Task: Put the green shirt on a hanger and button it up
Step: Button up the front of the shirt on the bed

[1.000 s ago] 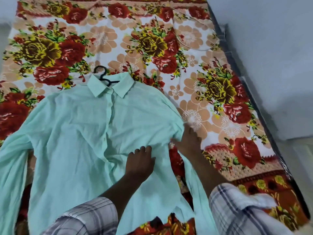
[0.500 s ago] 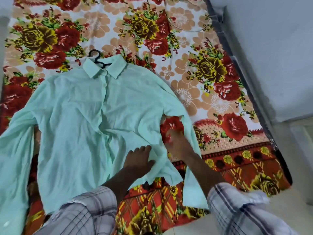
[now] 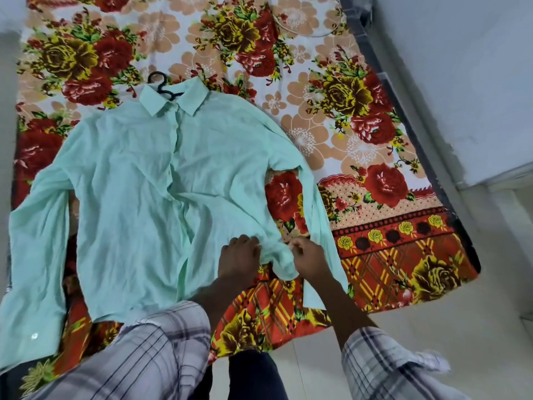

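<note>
Green shirt spread front-up on a floral bedsheet, collar at the far end, sleeves trailing toward the near side. Black hanger inside the neck, only its hook poking out past the collar. Left hand and right hand close together at the shirt's near right hem corner, each with fingers curled and pinching a bunched fold of cloth. Plaid sleeves at the near edge. No readable writing or labels anywhere.
</note>
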